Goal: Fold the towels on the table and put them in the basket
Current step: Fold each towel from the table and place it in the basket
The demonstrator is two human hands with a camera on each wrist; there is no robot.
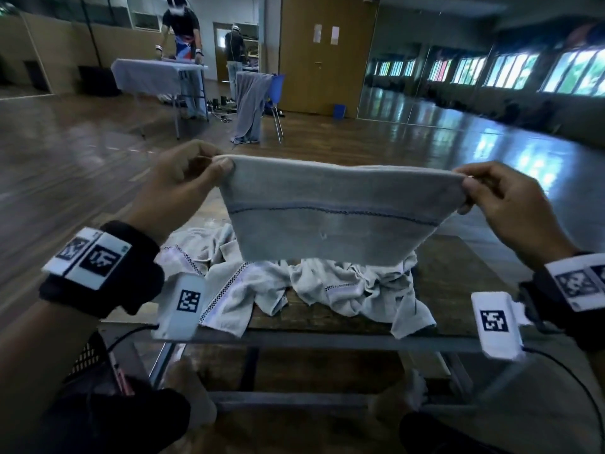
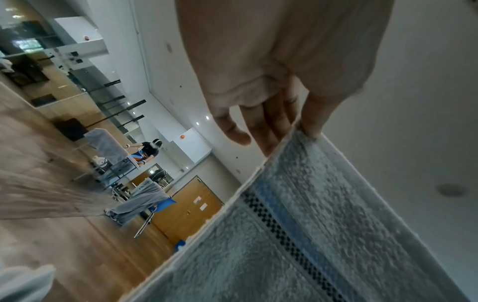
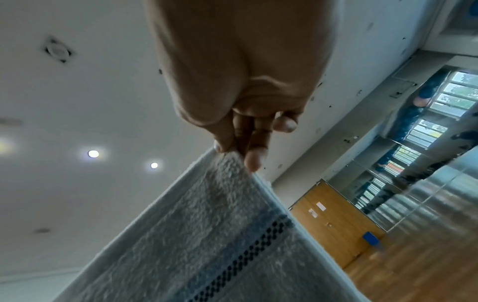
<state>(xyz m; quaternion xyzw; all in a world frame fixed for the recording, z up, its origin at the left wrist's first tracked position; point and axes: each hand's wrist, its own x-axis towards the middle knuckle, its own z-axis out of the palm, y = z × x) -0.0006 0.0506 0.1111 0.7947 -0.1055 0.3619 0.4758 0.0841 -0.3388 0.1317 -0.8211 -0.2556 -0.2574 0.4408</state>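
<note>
A grey towel (image 1: 330, 211) with a blue stripe and a dark checked line hangs stretched in the air above the table. My left hand (image 1: 183, 185) pinches its upper left corner between thumb and fingers. My right hand (image 1: 504, 201) pinches the upper right corner. In the left wrist view the thumb and fingers (image 2: 310, 126) clamp the towel's (image 2: 297, 235) edge. The right wrist view shows the fingertips (image 3: 253, 159) squeezing the towel's (image 3: 207, 235) corner. Several crumpled pale towels (image 1: 294, 283) lie heaped on the wooden table (image 1: 458, 283) beneath the hanging one.
A dark mesh basket (image 1: 91, 358) stands low at the left beside the table. Across the wooden floor stands another table (image 1: 157, 73) with a person (image 1: 181, 27) bent over it, and a chair draped with grey cloth (image 1: 252, 106). Wooden doors (image 1: 327, 54) close the far wall.
</note>
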